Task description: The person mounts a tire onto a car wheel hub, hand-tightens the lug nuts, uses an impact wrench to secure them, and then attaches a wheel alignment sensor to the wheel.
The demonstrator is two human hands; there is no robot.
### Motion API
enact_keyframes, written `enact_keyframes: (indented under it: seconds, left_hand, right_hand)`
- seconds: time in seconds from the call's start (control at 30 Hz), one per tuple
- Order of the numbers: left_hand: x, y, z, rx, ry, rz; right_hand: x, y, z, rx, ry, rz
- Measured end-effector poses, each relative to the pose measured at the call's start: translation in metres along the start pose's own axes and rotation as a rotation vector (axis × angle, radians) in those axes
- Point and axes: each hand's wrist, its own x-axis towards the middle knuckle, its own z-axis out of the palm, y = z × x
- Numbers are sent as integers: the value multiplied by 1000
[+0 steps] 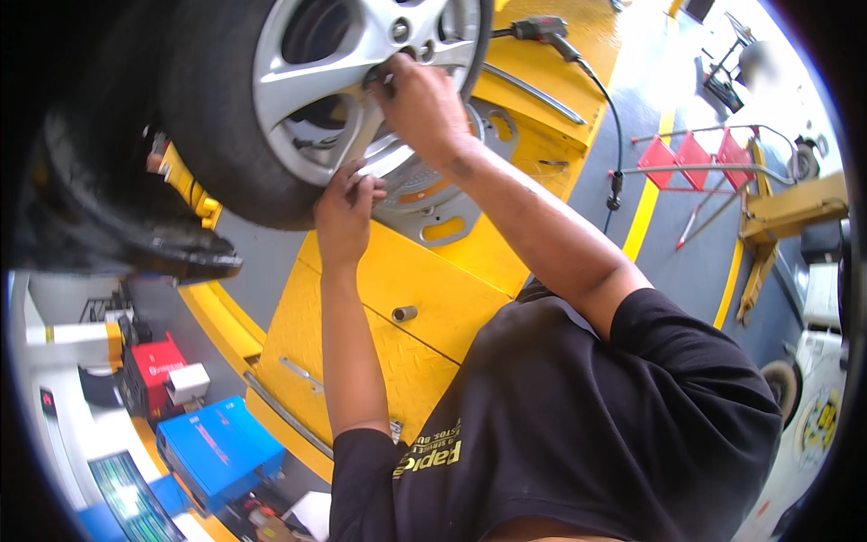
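A tyre [203,117] on a silver alloy wheel [330,77] stands upright in front of me, mounted at a car. My right hand [420,104] reaches to the wheel's centre, its fingers bent together at the lug holes; what they pinch is hidden. Lower down, my left hand [346,212] is at the rim's bottom edge with fingers curled inward, and I cannot make out what is in them. Below the hands, a short metal socket [405,313] lies on the yellow platform [361,352].
An impact wrench [542,32] with an air hose [614,113] lies at the far right of the platform. Round metal turntable [442,230] sits under the wheel. A wrench [301,374] lies left. Red-and-silver stand [695,163], lift arm [795,212] and blue box [219,452] surround the area.
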Motion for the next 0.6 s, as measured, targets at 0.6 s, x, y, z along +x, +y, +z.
enact_keyframes:
  seconds: [0.6]
  left_hand:
    - [0, -11, 12, 315, 224, 136]
  right_hand:
    - [12, 5, -9, -430, -196, -253]
